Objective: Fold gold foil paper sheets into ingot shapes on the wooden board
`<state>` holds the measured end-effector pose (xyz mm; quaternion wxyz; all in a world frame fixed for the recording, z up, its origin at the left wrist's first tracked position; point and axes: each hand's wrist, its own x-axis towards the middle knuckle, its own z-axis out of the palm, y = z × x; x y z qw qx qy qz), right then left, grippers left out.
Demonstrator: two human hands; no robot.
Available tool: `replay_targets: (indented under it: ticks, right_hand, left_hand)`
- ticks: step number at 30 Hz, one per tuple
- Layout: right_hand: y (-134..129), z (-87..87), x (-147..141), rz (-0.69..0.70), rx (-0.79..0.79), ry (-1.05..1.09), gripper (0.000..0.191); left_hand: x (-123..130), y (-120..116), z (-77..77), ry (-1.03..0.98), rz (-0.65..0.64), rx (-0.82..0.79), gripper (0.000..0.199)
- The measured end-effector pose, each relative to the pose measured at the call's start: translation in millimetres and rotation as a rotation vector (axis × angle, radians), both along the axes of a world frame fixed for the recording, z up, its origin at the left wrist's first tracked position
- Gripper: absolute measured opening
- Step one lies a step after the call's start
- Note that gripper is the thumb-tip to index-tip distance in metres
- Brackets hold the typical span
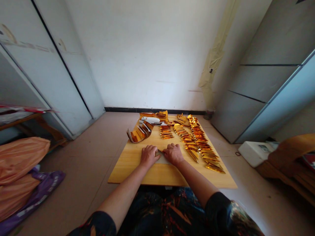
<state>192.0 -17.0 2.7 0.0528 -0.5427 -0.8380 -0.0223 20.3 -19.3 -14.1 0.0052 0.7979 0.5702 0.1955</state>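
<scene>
My left hand (149, 154) and my right hand (173, 154) meet low over the middle of the wooden table. Between them lies a pale sheet of paper (162, 160), its far edge turned up and pinched by the fingers of both hands. Beyond my left hand a curled stack of gold foil paper (140, 133) shows its shiny inner side. Folded gold foil pieces (167, 131) stand in a short row past my hands. More folded foil pieces (201, 141) run in overlapping rows along the right of the table. My fingertips are partly hidden.
The wooden table (123, 170) stands near a white wall. At its back left are more foil sheets (162, 115) and a white bundle (150, 120). Orange and purple bags (22, 160) lie at left; a grey fridge (251, 82) and a white box (253, 152) are at right.
</scene>
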Motion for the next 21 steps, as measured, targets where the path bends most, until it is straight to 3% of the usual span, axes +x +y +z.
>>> replay_targets:
  ticks: [3, 6, 10, 15, 21]
  right_hand:
    - [-4.3, 0.1, -3.6, -0.005, 0.023, -0.008, 0.027]
    - [-7.6, -0.9, -5.5, -0.005, 0.054, -0.005, 0.029]
    - [-9.0, -3.2, -6.0, -0.005, 0.063, -0.005, 0.027]
    - [-14.4, -7.4, -1.6, -0.007, 0.087, 0.025, 0.026]
    - [-32.2, -10.5, 22.7, 0.029, 0.110, 0.066, 0.025]
  left_hand:
    - [1.4, -3.4, 0.7, 0.007, -0.007, 0.063, 0.030]
    - [2.7, -5.8, 0.7, 0.020, -0.105, 0.120, 0.041]
    - [4.0, -6.8, 0.5, 0.055, -0.185, 0.151, 0.017]
    - [4.3, -7.9, 1.8, 0.091, -0.190, 0.125, 0.019]
    - [4.7, -10.1, 3.9, 0.091, -0.180, 0.090, 0.017]
